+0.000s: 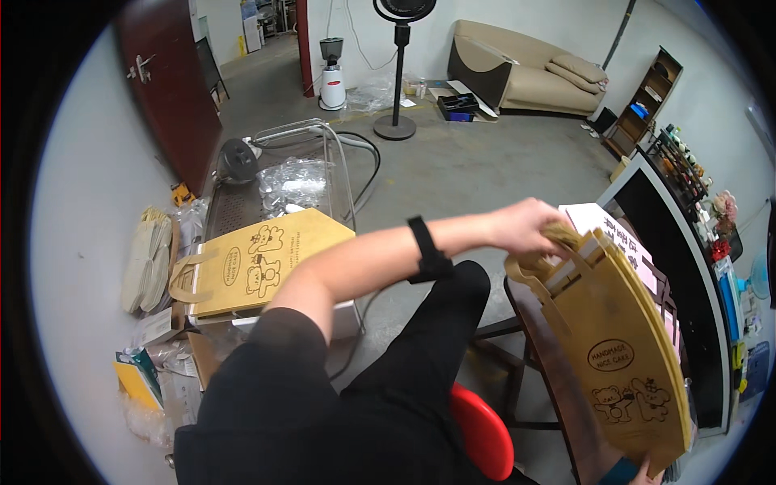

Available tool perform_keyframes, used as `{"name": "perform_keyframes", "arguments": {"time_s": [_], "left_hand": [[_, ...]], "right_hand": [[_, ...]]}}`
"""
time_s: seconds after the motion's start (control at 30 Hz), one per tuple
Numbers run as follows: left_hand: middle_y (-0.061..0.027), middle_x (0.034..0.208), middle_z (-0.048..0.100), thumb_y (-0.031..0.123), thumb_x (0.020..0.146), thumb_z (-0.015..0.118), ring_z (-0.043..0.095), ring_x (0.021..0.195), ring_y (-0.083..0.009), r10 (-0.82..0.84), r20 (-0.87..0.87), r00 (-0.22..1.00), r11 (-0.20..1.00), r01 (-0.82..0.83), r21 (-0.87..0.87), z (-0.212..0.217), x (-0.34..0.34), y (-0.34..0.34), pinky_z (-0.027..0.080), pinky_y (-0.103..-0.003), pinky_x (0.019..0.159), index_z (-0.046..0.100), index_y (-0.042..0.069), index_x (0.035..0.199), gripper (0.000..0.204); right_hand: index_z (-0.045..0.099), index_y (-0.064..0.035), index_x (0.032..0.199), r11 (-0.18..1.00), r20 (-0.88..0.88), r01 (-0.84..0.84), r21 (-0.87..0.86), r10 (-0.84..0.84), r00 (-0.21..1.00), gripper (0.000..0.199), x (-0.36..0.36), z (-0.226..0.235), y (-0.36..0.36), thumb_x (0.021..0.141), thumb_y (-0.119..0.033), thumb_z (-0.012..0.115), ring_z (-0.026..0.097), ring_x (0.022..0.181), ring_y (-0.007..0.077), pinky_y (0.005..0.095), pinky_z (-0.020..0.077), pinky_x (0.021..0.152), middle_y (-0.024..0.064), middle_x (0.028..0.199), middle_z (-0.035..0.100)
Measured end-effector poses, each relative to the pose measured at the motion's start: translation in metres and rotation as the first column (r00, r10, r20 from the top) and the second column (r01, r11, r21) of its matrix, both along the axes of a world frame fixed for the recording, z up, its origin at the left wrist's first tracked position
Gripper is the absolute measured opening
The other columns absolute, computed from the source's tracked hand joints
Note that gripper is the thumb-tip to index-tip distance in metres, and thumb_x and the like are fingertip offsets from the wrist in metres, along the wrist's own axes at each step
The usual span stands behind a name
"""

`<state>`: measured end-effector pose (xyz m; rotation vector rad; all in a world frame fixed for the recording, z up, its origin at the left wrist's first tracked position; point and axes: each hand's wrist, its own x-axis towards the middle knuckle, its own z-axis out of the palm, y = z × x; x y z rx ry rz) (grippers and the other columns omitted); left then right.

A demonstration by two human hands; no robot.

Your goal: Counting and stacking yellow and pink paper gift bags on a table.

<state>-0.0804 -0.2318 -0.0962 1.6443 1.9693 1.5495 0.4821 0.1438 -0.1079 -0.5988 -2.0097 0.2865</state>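
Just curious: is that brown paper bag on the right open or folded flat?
Open at the top: the left hand reaches into the mouth of the brown paper bag, where a white edge shows.

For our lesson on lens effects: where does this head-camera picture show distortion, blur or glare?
Head view: a black fisheye rim rings the frame; the dark cabinet edge bows; the left hand is slightly motion-blurred at the paper bag; lighting is even, with no strong glare.

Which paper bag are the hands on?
The upright bag on the right, left hand at its top; the other bag lies flat, untouched, on the left.
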Motion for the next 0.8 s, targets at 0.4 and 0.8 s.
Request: {"name": "perform_keyframes", "arguments": {"time_s": [0.4, 0.8], "left_hand": [[-0.0001, 0.098, 0.073, 0.023, 0.11, 0.081, 0.069, 0.082, -0.0067, 0.65, 0.235, 0.722, 0.753, -0.574, -0.321, 0.101, 0.035, -0.492, 0.058, -0.025, 0.075, 0.071, 0.003, 0.135, 0.033], [0.0042, 0.093, 0.072, 0.028, 0.11, 0.082, 0.068, 0.082, -0.0052, 0.965, 0.249, 0.084, 0.235, -0.699, -0.676, -0.017, 0.167, -0.718, 0.056, -0.026, 0.078, 0.071, 0.004, 0.134, 0.035]], "right_hand": [[0.07, 0.0095, 0.141, 0.362, -0.126, -0.709, -0.606, 0.835, 0.535, 0.041, -0.334, 0.096, -0.204, 0.105, -0.008, 0.079, 0.075, 0.107, 0.0153, 0.029, 0.057, 0.097, 0.0103, 0.122, 0.08], [0.081, 0.0061, 0.124, 0.167, 0.154, -0.36, -0.918, 0.986, 0.066, 0.051, -0.526, 0.022, -0.467, 0.088, -0.025, 0.099, 0.062, 0.063, 0.0098, 0.0274, 0.0431, 0.053, 0.0071, 0.087, 0.079]]}}
